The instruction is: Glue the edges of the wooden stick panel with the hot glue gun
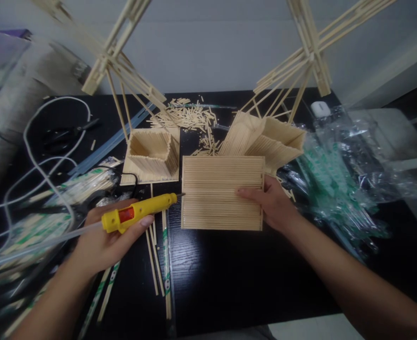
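Note:
My left hand [105, 241] is closed around a yellow hot glue gun [141, 211], with a clear glue stick [70, 238] sticking out of its back end. The gun's nozzle points right, at the left edge of a flat panel of wooden sticks [222, 212]; whether it touches cannot be made out. My right hand [275, 205] grips that panel by its right edge, thumb on the front face and fingers hidden behind. Beyond the panel stand a square stick box on a base [150, 165] to the left and a tilted stick box [282, 141] to the right.
Two tall stick frames [105, 56] [311, 56] rise at the back. Short cut sticks [190, 115] lie heaped between the boxes. Scissors [70, 132], a white cable [26, 132] and wrapped chopsticks [49, 231] lie left; plastic wrappers [339, 174] cover the right. The table [222, 283] is black.

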{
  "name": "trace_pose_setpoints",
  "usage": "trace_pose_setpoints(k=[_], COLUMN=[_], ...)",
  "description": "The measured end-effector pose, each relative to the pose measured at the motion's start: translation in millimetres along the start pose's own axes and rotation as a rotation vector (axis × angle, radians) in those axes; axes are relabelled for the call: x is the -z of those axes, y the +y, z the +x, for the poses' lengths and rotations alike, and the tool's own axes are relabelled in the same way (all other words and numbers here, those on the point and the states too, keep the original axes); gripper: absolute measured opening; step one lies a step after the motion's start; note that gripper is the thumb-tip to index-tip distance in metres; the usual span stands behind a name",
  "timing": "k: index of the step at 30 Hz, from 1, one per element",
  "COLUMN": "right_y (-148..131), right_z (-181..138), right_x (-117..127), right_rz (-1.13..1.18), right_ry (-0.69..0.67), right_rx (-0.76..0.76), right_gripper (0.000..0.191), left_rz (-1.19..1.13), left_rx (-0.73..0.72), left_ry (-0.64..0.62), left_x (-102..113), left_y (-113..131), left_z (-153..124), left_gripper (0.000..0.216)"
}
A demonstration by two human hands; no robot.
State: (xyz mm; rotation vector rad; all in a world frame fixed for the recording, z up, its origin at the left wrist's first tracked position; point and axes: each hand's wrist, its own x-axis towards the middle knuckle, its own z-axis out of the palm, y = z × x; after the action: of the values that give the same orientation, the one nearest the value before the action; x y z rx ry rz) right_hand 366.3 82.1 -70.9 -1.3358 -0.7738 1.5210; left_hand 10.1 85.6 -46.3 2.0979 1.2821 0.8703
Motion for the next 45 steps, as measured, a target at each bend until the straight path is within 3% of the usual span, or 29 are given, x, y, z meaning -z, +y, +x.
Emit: trace_pose_setpoints(k=[10, 20, 23, 30, 35, 45], right_y=[4, 1, 1, 2, 1, -3], right_z=[2, 0, 0, 1, 0, -1], right_x=[5, 3, 4, 6, 6, 4], right_rz=[-0.045, -0.053, -0.067, -0.07, -0.052, 0.008], right_ry=[-0.135, -0.188, -0.195, -0.211, -0.248, -0.242], right_rx=[0.007, 0.001, 0.012, -0.025, -0.07, -0.14], right_gripper=[0.037, 0.037, 0.036, 0.042, 0.038, 0.032], left_rz=[0.025, -0.052, -0.075, -0.303, -0.535, -0.575], left_rx=[-0.071, 0.094, 0.152, 0.446, 0.413, 0.351], left_ry=[0.042, 0.102, 0.14, 0.231, 0.216, 0.131], left_x=[1, -1, -2, -5, -6, -7], left_y=[0, -15, -21, -20, -7, -4], left_z=[-1, -15, -20, -24, -13, -6], left_gripper=[0.04, 0.018, 0.024, 0.044, 0.045, 0.047])
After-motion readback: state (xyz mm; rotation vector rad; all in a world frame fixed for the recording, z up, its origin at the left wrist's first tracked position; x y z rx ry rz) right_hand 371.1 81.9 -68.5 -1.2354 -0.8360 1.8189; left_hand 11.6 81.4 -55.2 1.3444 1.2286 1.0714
